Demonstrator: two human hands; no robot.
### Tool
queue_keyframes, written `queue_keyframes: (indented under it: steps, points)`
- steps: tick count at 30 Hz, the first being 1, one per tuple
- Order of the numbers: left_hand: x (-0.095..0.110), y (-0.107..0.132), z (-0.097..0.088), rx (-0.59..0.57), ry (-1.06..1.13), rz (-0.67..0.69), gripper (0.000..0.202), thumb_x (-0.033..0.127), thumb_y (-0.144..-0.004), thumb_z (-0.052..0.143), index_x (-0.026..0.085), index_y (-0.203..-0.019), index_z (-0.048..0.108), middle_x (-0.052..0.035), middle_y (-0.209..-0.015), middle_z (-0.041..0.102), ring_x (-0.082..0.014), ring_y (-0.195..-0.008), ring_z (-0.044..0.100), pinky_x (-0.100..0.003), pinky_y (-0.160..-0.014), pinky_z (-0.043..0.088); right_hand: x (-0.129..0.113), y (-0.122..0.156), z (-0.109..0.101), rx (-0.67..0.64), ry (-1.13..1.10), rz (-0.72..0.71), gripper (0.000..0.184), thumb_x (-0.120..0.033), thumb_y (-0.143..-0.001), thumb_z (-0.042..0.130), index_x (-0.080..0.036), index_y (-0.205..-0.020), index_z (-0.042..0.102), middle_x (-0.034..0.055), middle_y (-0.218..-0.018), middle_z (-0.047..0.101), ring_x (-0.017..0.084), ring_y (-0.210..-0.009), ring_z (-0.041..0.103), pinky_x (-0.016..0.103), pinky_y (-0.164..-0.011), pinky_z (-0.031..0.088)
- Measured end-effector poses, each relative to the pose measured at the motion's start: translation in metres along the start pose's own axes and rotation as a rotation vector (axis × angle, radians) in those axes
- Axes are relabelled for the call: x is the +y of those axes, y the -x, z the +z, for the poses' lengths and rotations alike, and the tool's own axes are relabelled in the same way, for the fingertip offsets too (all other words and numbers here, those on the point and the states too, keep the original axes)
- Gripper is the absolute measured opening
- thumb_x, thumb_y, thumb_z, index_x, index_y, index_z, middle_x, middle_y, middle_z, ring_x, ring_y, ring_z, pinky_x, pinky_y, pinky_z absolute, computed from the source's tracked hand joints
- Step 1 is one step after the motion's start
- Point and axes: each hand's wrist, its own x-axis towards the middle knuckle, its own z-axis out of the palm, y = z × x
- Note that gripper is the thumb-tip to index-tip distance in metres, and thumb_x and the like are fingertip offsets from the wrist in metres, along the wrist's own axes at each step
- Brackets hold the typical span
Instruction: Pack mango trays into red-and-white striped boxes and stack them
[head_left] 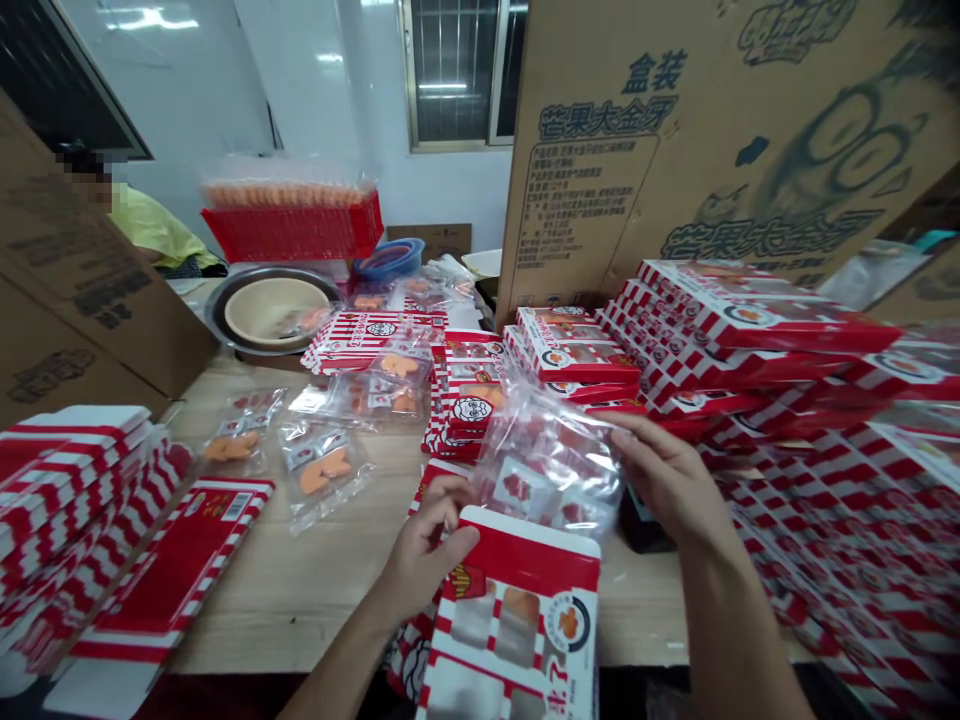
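Pinching a clear plastic bag [547,465], the right hand [667,480] nearly shuts on it above a red and white box [517,610]. The left hand [427,545] half curls at the box's edge, maybe gripping it. A loose pinch could drop the bag; a bump could tip the box piles [750,400].

One left hand [424,555] and one right hand [671,480], with one clear plastic bag [547,470] between them; just below the left hand, one open red-and-white carton [517,610]; left of that hand, two sealed packets of orange pieces [324,472]; beyond the grip, one steel basin [214,310] holding one beige bowl [270,308], plus one blue bowl [390,258]; beyond the right hand, one large printed cardboard box [720,150]
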Motion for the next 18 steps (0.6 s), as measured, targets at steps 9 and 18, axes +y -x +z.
queue_keyframes:
  steps: [9,18]
  points:
    - [0.003,-0.002,0.007,-0.023,0.012,0.017,0.033,0.037,-0.085,0.053,0.020,-0.062,0.037,-0.0007,-0.075,0.053,-0.0135,-0.069,0.050,-0.025,-0.067,0.041,0.000,0.036,0.017,-0.887,0.077,0.193,0.059,-0.070,-0.074,0.050,-0.017,-0.062,0.072,0.0076,-0.097,0.068,0.023,-0.088,0.062,0.035,-0.081,0.048]
    - [-0.024,-0.003,0.014,-0.104,-0.208,-0.232,0.049,0.043,-0.082,0.055,0.021,-0.125,0.044,-0.0099,-0.123,0.054,-0.0223,-0.112,0.051,-0.035,-0.094,0.041,0.078,0.124,0.005,0.155,0.364,0.322,0.072,-0.069,-0.067,0.056,-0.020,-0.120,0.057,0.0110,-0.126,0.056,0.035,-0.128,0.041,0.046,-0.107,0.033]
